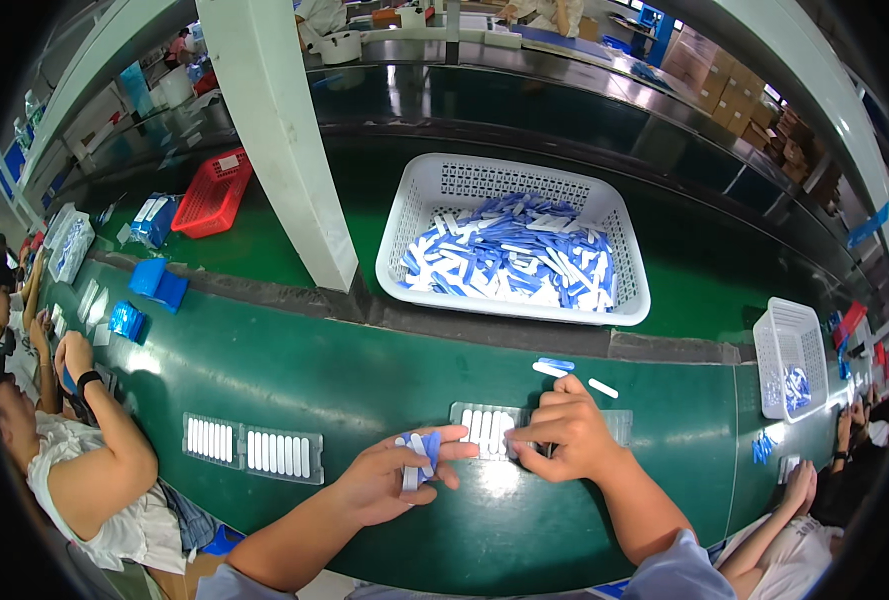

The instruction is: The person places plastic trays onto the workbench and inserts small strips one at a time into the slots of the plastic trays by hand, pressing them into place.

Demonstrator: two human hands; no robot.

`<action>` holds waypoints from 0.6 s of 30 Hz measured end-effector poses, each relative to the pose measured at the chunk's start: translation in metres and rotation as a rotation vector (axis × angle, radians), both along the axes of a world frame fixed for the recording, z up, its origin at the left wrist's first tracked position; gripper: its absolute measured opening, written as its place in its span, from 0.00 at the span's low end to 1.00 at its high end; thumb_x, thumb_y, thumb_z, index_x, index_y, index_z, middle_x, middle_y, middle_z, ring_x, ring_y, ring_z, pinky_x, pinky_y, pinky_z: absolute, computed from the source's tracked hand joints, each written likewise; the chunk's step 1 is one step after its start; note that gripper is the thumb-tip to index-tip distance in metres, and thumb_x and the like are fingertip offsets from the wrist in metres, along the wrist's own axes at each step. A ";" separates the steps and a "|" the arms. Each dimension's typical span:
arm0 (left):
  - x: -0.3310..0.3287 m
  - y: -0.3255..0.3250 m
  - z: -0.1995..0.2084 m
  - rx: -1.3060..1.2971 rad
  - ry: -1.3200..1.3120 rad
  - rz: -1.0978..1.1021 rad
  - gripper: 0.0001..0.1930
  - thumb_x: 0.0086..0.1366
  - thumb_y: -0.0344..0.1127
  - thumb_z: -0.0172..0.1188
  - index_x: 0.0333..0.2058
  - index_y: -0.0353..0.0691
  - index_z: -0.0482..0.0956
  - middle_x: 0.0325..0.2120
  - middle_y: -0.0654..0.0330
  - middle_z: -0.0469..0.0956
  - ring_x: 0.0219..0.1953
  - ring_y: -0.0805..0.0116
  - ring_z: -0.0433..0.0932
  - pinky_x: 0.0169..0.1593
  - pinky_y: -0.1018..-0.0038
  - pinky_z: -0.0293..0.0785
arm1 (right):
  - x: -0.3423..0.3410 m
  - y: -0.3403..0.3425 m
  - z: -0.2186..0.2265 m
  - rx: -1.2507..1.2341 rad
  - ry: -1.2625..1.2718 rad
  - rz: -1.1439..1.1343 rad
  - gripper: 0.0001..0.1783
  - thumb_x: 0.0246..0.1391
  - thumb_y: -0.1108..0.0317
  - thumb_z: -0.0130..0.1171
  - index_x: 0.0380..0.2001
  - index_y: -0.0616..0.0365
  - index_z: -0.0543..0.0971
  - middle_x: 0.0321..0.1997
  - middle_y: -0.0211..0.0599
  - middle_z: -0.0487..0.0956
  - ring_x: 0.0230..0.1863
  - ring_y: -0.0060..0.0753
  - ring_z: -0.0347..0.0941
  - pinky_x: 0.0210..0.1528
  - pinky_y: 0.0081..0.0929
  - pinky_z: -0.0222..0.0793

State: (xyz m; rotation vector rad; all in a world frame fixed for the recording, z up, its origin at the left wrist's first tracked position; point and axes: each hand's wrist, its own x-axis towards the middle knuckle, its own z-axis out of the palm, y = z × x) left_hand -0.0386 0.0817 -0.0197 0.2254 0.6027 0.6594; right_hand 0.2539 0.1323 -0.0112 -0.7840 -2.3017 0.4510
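My left hand (390, 482) is closed around a small bunch of flat, round-ended blue and white strips (420, 462), which look like small nail files. Beneath my fingers lies a clear plastic tray (457, 412) with several white strips (486, 432) side by side in its left part. My right hand (572, 432) is pinched at the rightmost white strip in that tray and covers part of the tray. The tray's right end (618, 426) shows past my right wrist. Beyond my right hand lie a few loose strips (603, 387), white and blue.
To the left rests a clear tray (243, 462) filled with white strips. A white basket (395, 240) heaped with blue and white strips stands behind a dark ledge, beside a white post (295, 150). A red basket (213, 195) sits farther left. Co-workers sit on both sides.
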 end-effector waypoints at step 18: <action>-0.003 -0.002 -0.017 -0.009 -0.143 0.005 0.34 0.60 0.26 0.48 0.67 0.29 0.66 0.58 0.45 0.79 0.40 0.54 0.81 0.22 0.78 0.65 | 0.008 0.003 -0.002 -0.048 0.010 -0.011 0.09 0.42 0.69 0.70 0.13 0.51 0.82 0.10 0.24 0.69 0.18 0.31 0.61 0.34 0.32 0.56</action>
